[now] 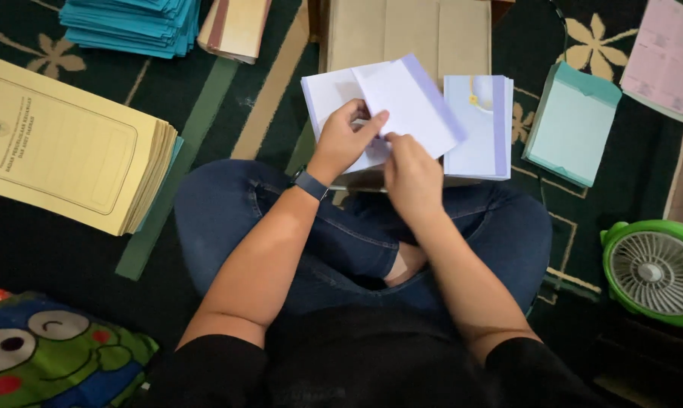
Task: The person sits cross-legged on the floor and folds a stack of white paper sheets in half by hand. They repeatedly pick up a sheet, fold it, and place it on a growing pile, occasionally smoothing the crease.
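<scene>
My left hand (346, 136) and right hand (409, 170) pinch a white folded sheet (409, 102), held just above my fingers.

White lilac-edged paper sheet (409, 106), seemingly folded, tilted above the lap.

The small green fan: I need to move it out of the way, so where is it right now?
In the head view, the small green fan lies on the dark patterned carpet at the right edge, beside the person's right knee and below the pale teal paper stack.
</scene>
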